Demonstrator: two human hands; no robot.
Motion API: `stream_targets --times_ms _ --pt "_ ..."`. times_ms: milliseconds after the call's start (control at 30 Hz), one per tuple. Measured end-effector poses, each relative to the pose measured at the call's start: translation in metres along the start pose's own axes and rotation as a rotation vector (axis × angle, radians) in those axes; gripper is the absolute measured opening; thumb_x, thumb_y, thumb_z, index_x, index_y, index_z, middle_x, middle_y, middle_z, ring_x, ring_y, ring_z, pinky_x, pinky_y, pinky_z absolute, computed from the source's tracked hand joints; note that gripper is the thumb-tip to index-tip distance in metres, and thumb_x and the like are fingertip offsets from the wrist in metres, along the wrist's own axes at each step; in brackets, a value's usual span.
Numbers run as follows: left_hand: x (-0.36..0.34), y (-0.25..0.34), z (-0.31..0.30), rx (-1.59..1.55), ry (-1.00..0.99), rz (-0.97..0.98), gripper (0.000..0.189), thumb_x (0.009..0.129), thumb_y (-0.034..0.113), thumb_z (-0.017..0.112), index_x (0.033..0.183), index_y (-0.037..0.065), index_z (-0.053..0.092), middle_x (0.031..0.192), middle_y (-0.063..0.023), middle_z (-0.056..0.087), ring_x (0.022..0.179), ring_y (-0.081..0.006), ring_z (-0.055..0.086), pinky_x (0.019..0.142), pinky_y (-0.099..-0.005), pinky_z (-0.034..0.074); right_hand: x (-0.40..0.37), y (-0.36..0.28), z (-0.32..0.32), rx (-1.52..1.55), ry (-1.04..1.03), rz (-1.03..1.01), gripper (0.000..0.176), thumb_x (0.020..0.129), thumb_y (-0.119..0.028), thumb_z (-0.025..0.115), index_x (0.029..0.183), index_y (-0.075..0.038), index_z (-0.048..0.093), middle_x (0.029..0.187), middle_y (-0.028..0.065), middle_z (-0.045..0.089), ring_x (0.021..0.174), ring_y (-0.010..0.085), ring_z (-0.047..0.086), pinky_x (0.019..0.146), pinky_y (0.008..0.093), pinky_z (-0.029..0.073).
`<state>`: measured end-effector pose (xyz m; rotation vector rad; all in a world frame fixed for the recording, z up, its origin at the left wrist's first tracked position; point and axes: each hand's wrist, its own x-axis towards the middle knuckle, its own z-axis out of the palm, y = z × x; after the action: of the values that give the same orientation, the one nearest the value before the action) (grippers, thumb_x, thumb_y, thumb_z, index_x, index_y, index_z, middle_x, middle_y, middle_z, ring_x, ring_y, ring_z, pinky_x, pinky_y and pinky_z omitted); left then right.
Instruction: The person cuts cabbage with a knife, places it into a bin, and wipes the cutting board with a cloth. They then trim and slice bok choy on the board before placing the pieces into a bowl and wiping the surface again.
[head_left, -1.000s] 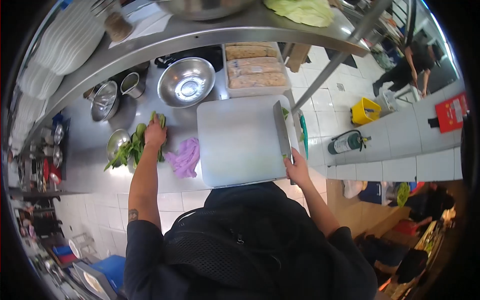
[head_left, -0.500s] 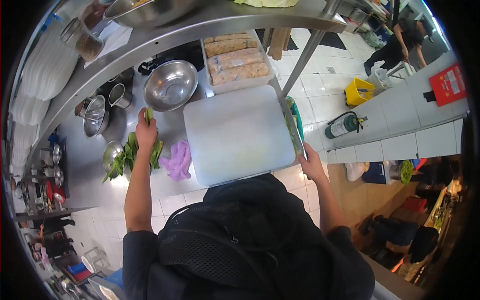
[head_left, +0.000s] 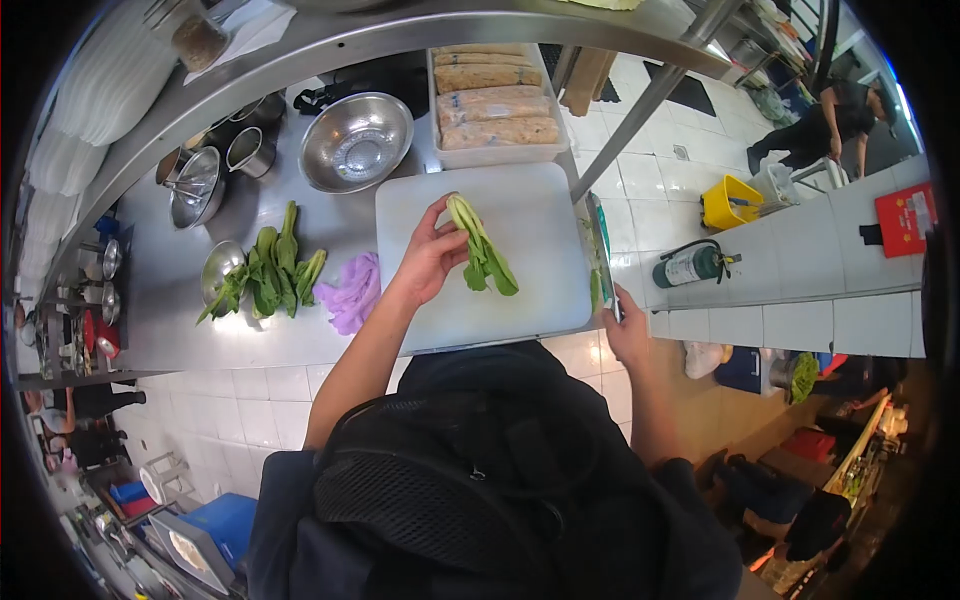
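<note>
L hand (head_left: 432, 258): fingers part-curled, pinching leafy green (head_left: 484, 252) by its pale stem end, over white cutting board (head_left: 545, 300); board contact unclear | R hand (head_left: 628, 330): closed round knife (head_left: 616, 304) at board's right edge, blade near edge-on | purple cloth (head_left: 352, 293) left of board, more greens (head_left: 268, 275) beyond it

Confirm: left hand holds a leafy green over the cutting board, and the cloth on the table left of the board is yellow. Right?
Not quite, the cloth's colour is wrong. The head view shows the cloth is purple, not yellow. It does lie on the table left of the cutting board, and the left hand holds a leafy green over the board.
</note>
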<state>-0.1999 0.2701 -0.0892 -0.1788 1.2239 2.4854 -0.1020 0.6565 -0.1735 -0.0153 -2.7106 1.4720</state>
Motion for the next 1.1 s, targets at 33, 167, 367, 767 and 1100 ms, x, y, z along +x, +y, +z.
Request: stream_targets --times_ms 33,167,367,767,1100 --pt "0.001 -0.001 0.003 0.066 0.016 0.017 0.067 0.095 0.003 0.064 0.154 0.013 0.035 0.132 -0.0160 0.063 0.115 -0.0243 0.065 0.100 -0.0404 0.053 -0.006 -0.012 0.003 0.059 0.013 0.066 0.053 0.092 -0.001 0.061 0.145 0.004 0.053 0.119 0.0190 0.072 0.116 0.0252 0.066 0.100 0.0353 0.050" --pt "-0.001 -0.001 0.015 0.549 0.153 0.269 0.057 0.087 -0.004 0.071 0.140 0.011 0.054 0.124 -0.0106 0.068 0.109 -0.0264 0.067 0.097 -0.0410 0.054 -0.028 -0.023 0.033 0.259 0.092 0.156 0.053 0.096 -0.004 0.064 0.146 0.002 0.048 0.103 0.0074 0.067 0.058 0.0071 0.053 0.049 0.0250 0.044" --pt "-0.009 -0.048 -0.015 1.583 -0.129 0.812 0.036 0.079 -0.004 0.072 0.114 0.007 0.068 0.126 -0.0107 0.062 0.112 -0.0367 0.062 0.099 -0.0455 0.051 -0.038 -0.069 0.060 0.294 0.029 0.061 0.053 0.094 -0.003 0.068 0.144 0.001 0.050 0.111 0.0144 0.069 0.088 0.0185 0.065 0.077 0.0312 0.052" --pt "-0.028 -0.095 -0.029 1.408 0.067 0.636 0.028 0.091 0.002 0.067 0.118 0.002 0.064 0.121 -0.0164 0.061 0.115 -0.0375 0.059 0.098 -0.0441 0.051 -0.007 -0.137 0.060 -0.066 -0.414 -0.056 0.051 0.096 -0.017 0.066 0.143 -0.003 0.050 0.099 0.0311 0.069 0.094 0.0514 0.066 0.082 0.0545 0.052" --pt "-0.017 -0.088 -0.024 1.408 0.113 0.610 0.031 0.093 0.005 0.065 0.124 0.005 0.060 0.121 -0.0155 0.059 0.114 -0.0373 0.059 0.098 -0.0450 0.051 0.024 -0.163 0.075 -0.156 -0.452 -0.062 0.050 0.097 -0.014 0.063 0.142 0.000 0.048 0.086 0.0314 0.067 0.085 0.0529 0.064 0.075 0.0574 0.049"
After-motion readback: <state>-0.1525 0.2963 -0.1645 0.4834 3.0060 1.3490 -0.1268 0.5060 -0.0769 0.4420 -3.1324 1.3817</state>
